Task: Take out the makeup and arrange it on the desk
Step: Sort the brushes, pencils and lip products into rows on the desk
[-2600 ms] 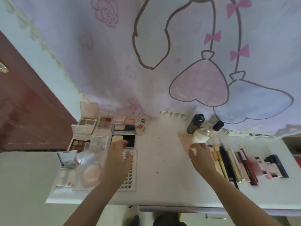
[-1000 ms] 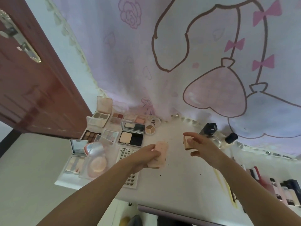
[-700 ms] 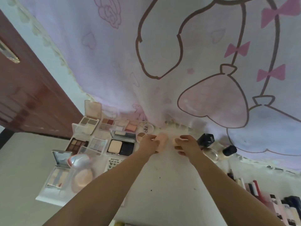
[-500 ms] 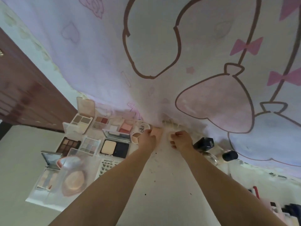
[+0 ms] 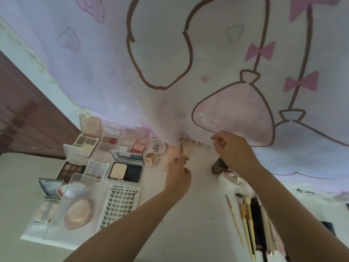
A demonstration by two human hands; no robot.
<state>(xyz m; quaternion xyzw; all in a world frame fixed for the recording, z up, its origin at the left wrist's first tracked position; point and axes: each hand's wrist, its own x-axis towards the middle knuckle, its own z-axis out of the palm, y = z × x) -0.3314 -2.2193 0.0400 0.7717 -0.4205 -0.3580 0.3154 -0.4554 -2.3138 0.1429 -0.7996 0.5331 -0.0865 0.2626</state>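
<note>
A pink makeup sponge (image 5: 172, 152) and a beige sponge (image 5: 186, 151) stand side by side at the back of the white desk (image 5: 198, 214), just under the curtain hem. My left hand (image 5: 178, 173) hovers right in front of the pink sponge with loosely curled fingers and holds nothing. My right hand (image 5: 234, 151) is raised to the right of the beige sponge, against the curtain (image 5: 188, 110), fingers relaxed and empty.
Open eyeshadow palettes (image 5: 86, 143), a powder compact (image 5: 125, 170), a round concealer pot (image 5: 151, 158), a lash tray (image 5: 122, 207) and a clear puff box (image 5: 75, 207) fill the left. A dark bottle (image 5: 217, 166), a round jar (image 5: 229, 179) and brushes (image 5: 245, 214) lie right.
Both hands carried a sponge each to the back of the desk, set them under the curtain hem and let go. The hands have since drawn back a little.
</note>
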